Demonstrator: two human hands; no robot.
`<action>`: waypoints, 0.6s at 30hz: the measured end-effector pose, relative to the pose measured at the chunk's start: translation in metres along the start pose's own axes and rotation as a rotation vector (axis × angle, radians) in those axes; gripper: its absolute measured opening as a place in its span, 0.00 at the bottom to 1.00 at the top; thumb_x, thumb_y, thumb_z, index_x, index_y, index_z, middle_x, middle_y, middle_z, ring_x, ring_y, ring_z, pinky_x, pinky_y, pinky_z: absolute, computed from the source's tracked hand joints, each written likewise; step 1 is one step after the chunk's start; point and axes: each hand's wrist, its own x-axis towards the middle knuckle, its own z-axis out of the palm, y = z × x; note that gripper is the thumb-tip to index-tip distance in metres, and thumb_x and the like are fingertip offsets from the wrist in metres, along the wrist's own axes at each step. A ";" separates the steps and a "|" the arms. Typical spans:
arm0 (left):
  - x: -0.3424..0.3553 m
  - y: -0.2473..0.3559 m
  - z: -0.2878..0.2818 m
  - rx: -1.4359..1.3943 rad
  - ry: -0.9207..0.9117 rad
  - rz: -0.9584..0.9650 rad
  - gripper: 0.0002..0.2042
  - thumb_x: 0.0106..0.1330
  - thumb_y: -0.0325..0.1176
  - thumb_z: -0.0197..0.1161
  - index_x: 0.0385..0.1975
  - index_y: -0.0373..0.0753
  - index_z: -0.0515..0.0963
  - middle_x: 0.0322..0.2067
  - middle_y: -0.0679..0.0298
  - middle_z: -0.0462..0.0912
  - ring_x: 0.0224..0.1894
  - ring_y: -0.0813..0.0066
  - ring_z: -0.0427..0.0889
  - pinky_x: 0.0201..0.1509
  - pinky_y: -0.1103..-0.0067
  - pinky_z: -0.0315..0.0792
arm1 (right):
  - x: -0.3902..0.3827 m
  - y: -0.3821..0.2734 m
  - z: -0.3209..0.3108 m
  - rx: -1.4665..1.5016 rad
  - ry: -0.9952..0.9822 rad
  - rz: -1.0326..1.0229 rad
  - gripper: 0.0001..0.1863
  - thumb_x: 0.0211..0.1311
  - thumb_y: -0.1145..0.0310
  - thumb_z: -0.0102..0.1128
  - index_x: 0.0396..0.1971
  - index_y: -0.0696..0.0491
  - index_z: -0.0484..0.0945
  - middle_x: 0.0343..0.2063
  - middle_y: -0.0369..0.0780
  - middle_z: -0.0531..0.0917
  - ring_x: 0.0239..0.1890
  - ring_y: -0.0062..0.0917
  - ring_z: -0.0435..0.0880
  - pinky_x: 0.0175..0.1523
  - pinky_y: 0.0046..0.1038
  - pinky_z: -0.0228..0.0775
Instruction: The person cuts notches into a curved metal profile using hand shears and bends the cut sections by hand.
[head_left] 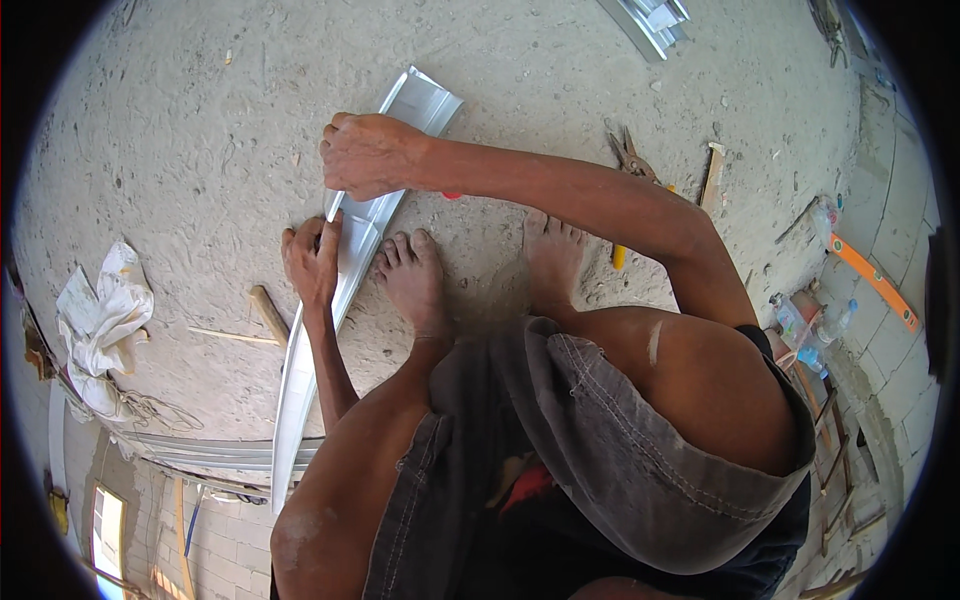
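A long shiny metal channel [360,235] with raised edges slants across the dusty ground, passing left of my left foot. My left hand [312,258] is closed at its left edge, thumb and fingers pinching the raised lip. Just beyond it, my right hand [372,155] reaches across from the right and lies over the channel. Its fingers are curled at the same left edge; what they grip is hidden under the hand. Beside the channel, close to my right wrist, a small red thing [452,195] shows partly.
Snips [630,160] lie beyond my right forearm, near a wood strip [713,175]. Another metal piece [650,25] is at the far edge. Left are a hammer-like wooden piece [268,315] and a white sack [105,310]. An orange level [873,282] and bottles [830,325] are right.
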 end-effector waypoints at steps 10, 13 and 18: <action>0.004 -0.005 0.001 -0.034 -0.028 -0.069 0.21 0.56 0.51 0.60 0.31 0.37 0.83 0.25 0.55 0.77 0.38 0.57 0.71 0.45 0.66 0.65 | -0.001 0.001 0.001 -0.043 -0.046 -0.011 0.10 0.49 0.66 0.54 0.16 0.51 0.82 0.21 0.37 0.82 0.29 0.26 0.81 0.38 0.26 0.71; 0.004 -0.001 0.000 -0.039 -0.027 -0.089 0.19 0.55 0.51 0.60 0.31 0.39 0.83 0.25 0.54 0.77 0.39 0.56 0.72 0.47 0.65 0.66 | 0.000 0.002 0.006 -0.030 0.036 -0.017 0.10 0.46 0.64 0.55 0.15 0.48 0.83 0.19 0.39 0.84 0.27 0.29 0.83 0.37 0.30 0.73; -0.001 0.003 -0.001 -0.022 -0.016 -0.098 0.19 0.55 0.51 0.60 0.30 0.39 0.83 0.26 0.54 0.78 0.39 0.54 0.72 0.48 0.65 0.66 | 0.000 0.001 0.007 0.021 0.007 -0.008 0.09 0.47 0.65 0.55 0.16 0.50 0.83 0.22 0.40 0.83 0.30 0.30 0.82 0.40 0.29 0.72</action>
